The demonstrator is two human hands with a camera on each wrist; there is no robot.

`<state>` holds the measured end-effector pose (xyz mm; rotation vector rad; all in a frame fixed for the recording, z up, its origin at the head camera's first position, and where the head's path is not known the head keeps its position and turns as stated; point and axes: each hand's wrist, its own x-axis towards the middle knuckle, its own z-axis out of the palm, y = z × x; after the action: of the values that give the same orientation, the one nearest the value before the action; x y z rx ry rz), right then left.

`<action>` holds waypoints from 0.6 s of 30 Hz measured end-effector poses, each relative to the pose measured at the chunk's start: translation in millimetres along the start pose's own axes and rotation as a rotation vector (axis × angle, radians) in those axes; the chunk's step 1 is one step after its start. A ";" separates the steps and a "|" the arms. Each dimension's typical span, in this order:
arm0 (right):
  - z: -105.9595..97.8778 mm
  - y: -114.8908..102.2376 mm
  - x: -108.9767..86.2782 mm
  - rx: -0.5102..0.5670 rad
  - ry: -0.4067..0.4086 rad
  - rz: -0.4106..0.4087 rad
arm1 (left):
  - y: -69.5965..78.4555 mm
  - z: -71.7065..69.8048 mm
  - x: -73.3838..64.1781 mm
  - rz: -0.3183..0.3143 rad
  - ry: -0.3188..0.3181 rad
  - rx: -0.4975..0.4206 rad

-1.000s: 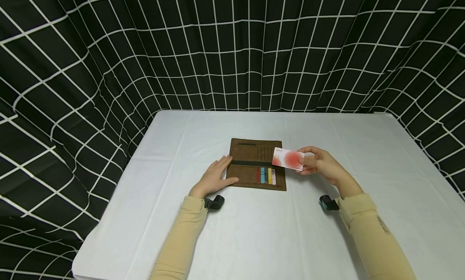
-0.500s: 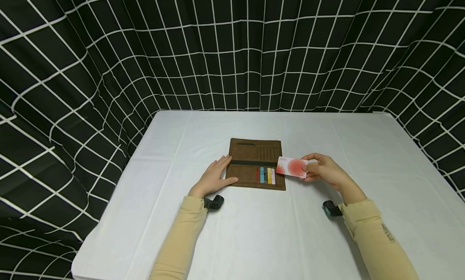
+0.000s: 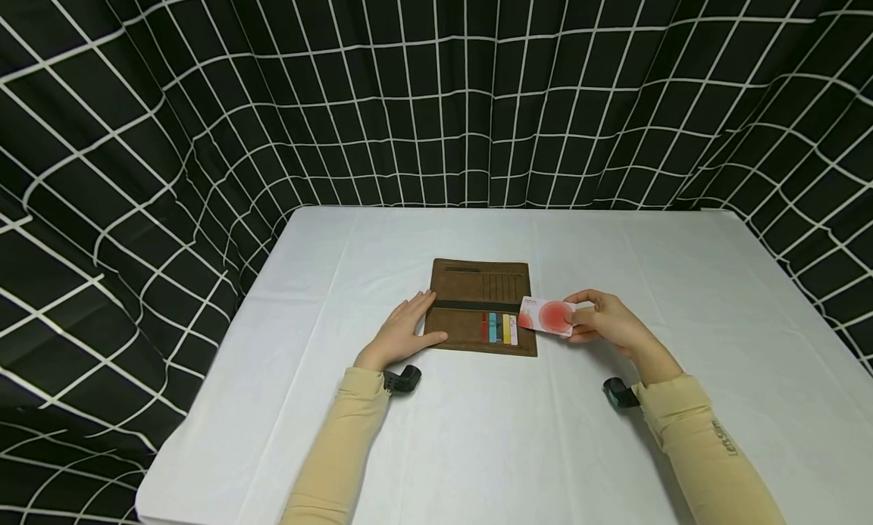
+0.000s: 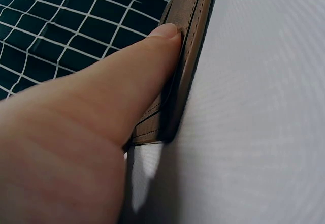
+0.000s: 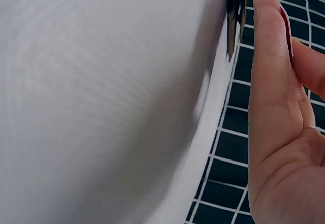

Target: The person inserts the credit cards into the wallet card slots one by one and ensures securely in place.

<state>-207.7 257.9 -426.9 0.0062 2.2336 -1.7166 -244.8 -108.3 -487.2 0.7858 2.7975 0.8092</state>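
A brown wallet [image 3: 457,286] lies unfolded on the table, with several coloured cards [image 3: 500,329] tucked in slots of its lower half. My left hand [image 3: 398,334] rests on the wallet's left edge, fingers straight; in the left wrist view its thumb [image 4: 137,61] presses the stitched leather. Between thumb and fingers, my right hand [image 3: 607,322] pinches a white card with red circles [image 3: 546,316]. That card's left end overlaps the wallet's right edge in the head view. From the right wrist, only the card's thin red edge [image 5: 288,28] shows between the fingers.
A white cloth covers the table [image 3: 477,434]. Black curtains with a white grid [image 3: 443,93] hang behind it and at both sides. A dark wrist camera [image 3: 402,379] is strapped at the left wrist, another [image 3: 619,393] at the right.
My right hand has moved the red-and-white card a little toward me and to the right, mostly in the first half second. The left hand and wallet have stayed put.
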 end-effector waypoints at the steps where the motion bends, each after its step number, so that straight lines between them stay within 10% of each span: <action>1: 0.5 0.0 -0.3 0.003 0.000 0.003 | 0.1 -0.2 0.0 0.001 0.001 -0.001; 18: 20.4 -4.8 -11.2 -0.023 0.126 0.026 | -0.5 0.2 0.2 0.003 -0.004 -0.011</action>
<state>-192.9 239.5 -424.1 0.1406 2.3316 -1.7211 -245.1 -108.4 -487.7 0.7892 2.7864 0.8223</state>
